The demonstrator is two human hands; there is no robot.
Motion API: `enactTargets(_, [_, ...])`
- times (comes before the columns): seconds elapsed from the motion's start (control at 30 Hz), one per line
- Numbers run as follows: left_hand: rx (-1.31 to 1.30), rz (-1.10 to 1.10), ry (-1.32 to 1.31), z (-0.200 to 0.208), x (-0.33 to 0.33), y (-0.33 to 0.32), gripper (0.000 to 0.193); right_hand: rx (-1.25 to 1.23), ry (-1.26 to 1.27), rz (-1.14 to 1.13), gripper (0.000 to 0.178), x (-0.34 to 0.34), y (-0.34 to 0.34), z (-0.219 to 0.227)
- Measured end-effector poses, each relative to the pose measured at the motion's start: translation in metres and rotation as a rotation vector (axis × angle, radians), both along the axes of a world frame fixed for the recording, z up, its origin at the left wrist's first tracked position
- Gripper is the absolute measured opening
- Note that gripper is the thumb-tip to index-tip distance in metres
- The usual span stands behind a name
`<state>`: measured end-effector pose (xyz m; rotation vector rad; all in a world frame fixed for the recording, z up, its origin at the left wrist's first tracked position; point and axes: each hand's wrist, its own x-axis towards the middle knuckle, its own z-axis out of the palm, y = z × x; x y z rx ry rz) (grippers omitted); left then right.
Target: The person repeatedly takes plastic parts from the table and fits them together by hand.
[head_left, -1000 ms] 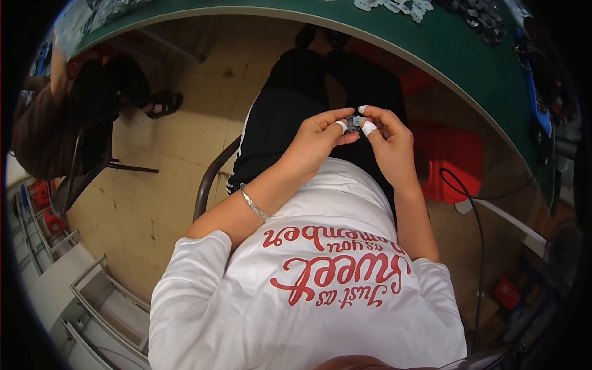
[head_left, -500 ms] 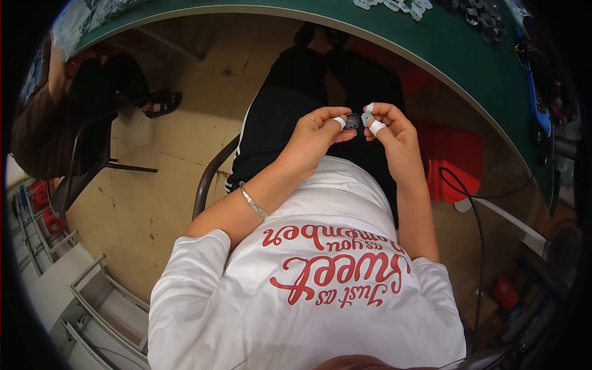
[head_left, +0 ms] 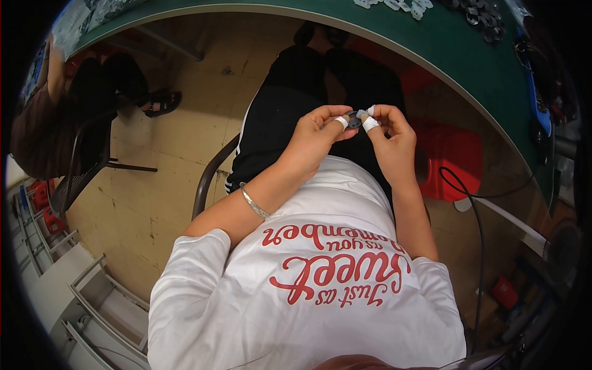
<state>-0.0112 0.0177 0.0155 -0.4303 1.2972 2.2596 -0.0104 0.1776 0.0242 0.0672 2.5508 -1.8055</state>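
Note:
Over my lap, my left hand [head_left: 322,128] pinches a small dark grey plastic part [head_left: 354,123] between thumb and fingers. White tape wraps its thumb. Right beside it, my right hand [head_left: 387,126] pinches a small pale translucent piece [head_left: 361,114], its taped thumb and finger closed on it. The pale piece is at the upper right edge of the dark part and overlaps it in view. Whether the pale piece sits inside the dark part I cannot tell. Fingers hide much of both.
A green table [head_left: 271,5] curves across the top. On it lie several pale pieces [head_left: 401,6], several dark parts [head_left: 484,21] and a blue tray [head_left: 541,102]. A red stool [head_left: 456,161] and black cable [head_left: 480,259] are at my right. A seated person [head_left: 43,132] is at far left.
My right hand has moved left, bringing the pale piece from a small gap away up against the dark part. My left hand has stayed nearly still.

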Motion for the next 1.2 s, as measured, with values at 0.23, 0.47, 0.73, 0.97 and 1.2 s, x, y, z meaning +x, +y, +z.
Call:
enactTargets(0.23, [0.114,0.037,-0.074,0.007,0.000,-0.001,0.027,-0.041,0.043,-0.091,0.009,0.002,-0.008,-0.009])
enactTargets(0.47, [0.098,0.022,-0.074,0.006,-0.001,-0.003,0.027,-0.287,-0.217,-0.036,0.004,-0.006,0.000,-0.006])
enactTargets(0.73, [0.074,0.032,-0.055,-0.006,0.002,-0.002,0.026,-0.306,-0.271,0.003,0.008,-0.004,-0.003,-0.012])
enactTargets(0.97, [0.028,0.012,-0.077,-0.003,-0.001,-0.001,0.022,-0.534,-0.485,0.031,0.024,-0.004,-0.003,-0.010])
enactTargets(1.2, [0.003,-0.013,-0.056,-0.006,-0.002,-0.003,0.019,-0.495,-0.498,0.172,0.023,-0.006,0.005,-0.001])
